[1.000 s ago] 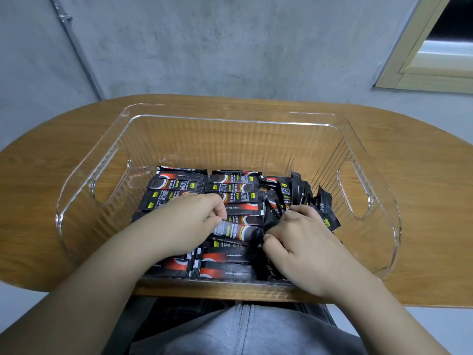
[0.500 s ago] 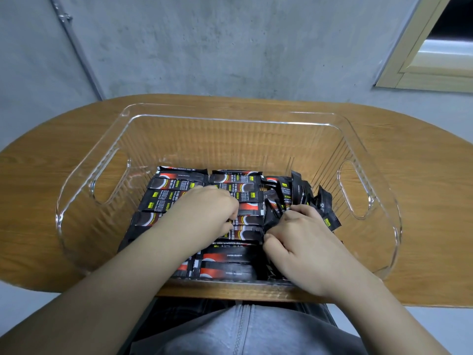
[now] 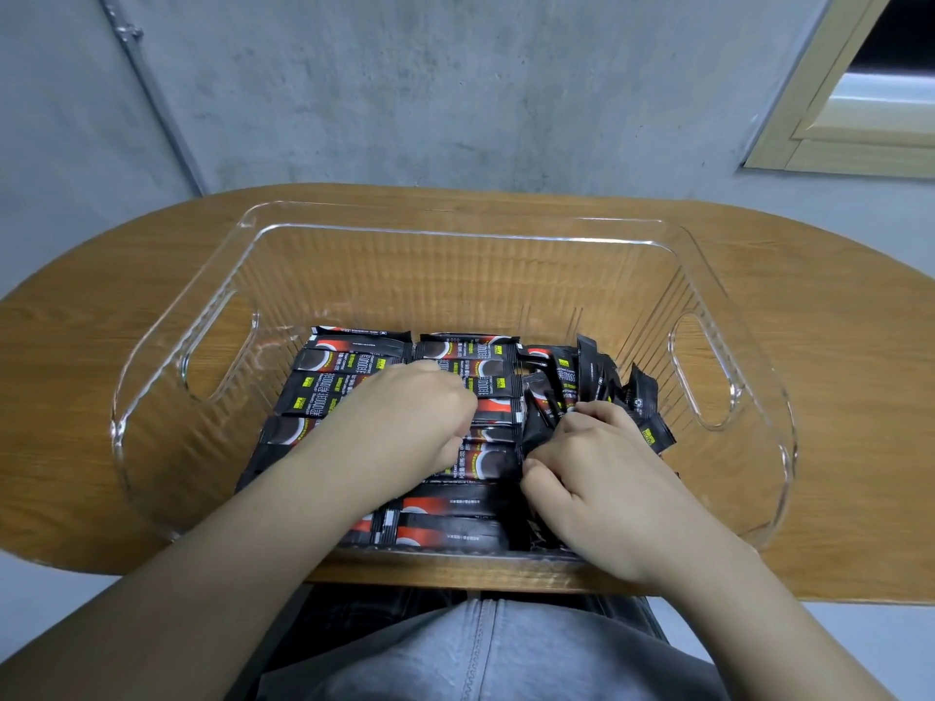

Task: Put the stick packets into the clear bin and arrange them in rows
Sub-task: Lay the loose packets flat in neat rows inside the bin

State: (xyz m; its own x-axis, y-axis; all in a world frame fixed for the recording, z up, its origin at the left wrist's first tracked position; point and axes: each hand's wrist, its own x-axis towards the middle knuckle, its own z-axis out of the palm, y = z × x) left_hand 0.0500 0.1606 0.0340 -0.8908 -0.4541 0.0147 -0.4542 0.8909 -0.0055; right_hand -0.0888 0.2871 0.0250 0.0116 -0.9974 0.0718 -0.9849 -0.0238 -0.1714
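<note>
Clear bin point(image 3: 728, 316) resting on a rounded wooden surface point(image 3: 91, 346), handle cut-outs in its left and right walls. Inside, black-and-red stick packets point(image 3: 354, 354) laid flat in two neat columns across the left and middle of the floor. Loose cluster of packets point(image 3: 592, 369) standing on end and leaning at the right side, near the right wall. Left hand point(image 3: 410, 412) reaching down over the flat rows, fingers curled under near a middle packet; actual pinch hidden beneath the knuckles, so cannot tell. Right hand point(image 3: 597, 478) just beside it, fingers point(image 3: 582, 414) curled round the lower ends of the upright cluster, gripping them. Grey clothing at the bottom edge, concrete wall behind.
</note>
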